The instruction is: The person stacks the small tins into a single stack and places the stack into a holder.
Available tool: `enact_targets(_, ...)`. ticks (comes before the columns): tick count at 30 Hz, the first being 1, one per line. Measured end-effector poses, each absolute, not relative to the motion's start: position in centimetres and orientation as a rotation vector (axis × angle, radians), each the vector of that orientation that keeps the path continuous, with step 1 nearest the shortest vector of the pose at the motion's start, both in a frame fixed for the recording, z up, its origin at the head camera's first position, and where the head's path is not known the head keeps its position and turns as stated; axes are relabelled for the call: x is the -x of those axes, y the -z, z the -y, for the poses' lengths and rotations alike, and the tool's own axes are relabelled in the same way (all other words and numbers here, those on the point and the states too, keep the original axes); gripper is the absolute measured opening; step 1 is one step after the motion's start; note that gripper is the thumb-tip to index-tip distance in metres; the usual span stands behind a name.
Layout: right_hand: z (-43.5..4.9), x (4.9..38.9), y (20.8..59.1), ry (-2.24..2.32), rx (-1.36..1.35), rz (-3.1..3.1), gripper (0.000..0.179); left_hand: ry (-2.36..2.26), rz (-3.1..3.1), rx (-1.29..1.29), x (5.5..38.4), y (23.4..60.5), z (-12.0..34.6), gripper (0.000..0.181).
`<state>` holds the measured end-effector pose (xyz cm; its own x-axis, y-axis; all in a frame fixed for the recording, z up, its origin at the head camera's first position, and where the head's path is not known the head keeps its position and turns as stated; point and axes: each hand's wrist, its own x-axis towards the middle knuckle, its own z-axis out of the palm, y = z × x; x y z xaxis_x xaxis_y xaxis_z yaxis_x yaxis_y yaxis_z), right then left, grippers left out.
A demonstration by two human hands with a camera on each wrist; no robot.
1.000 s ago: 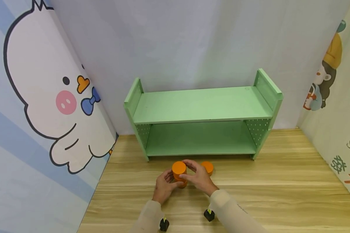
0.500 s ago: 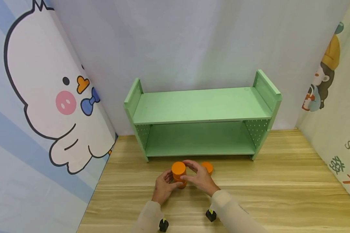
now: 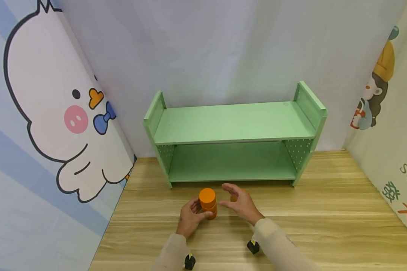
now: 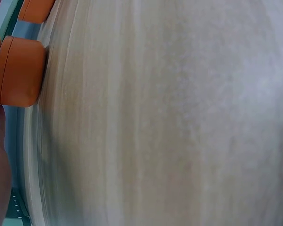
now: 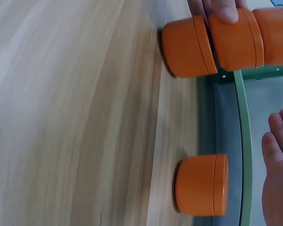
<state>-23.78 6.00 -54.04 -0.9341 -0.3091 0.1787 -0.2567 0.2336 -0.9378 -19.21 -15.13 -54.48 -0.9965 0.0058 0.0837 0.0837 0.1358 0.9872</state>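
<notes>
Three orange round lidded jars stand in a stack on the table, with the top jar (image 3: pixel 207 195) seen from above in the head view. My left hand (image 3: pixel 189 218) holds the stack from its left, thumb in front and fingers behind. In the right wrist view its fingertips rest on the middle jar (image 5: pixel 238 42), while the bottom jar (image 5: pixel 186 47) sits slightly askew below. Just right of the stack, my right hand (image 3: pixel 241 205) is apart from it, thumb and fingers spread around nothing. Another orange jar (image 5: pixel 201 185) stands alone on the table, partly hidden behind that hand in the head view.
A green two-tier shelf (image 3: pixel 235 122) stands behind the jars, against a pale curtain (image 3: pixel 224 52). Wood-grain tabletop (image 3: pixel 312 233) extends to both sides. Cartoon-printed cloth hangs left and right. Small black devices (image 3: pixel 253 246) are worn near the wrists.
My right hand has let go of the stack and moved right, now overlapping the lone jar in the head view. My left hand and the stack have stayed in place.
</notes>
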Motion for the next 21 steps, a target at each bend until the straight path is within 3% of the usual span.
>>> enact_targets(21,-9.8,24.5,55.2,1.828,0.367,-2.456,0.064,2.057,2.312,0.076,19.4,54.6,15.2,0.061)
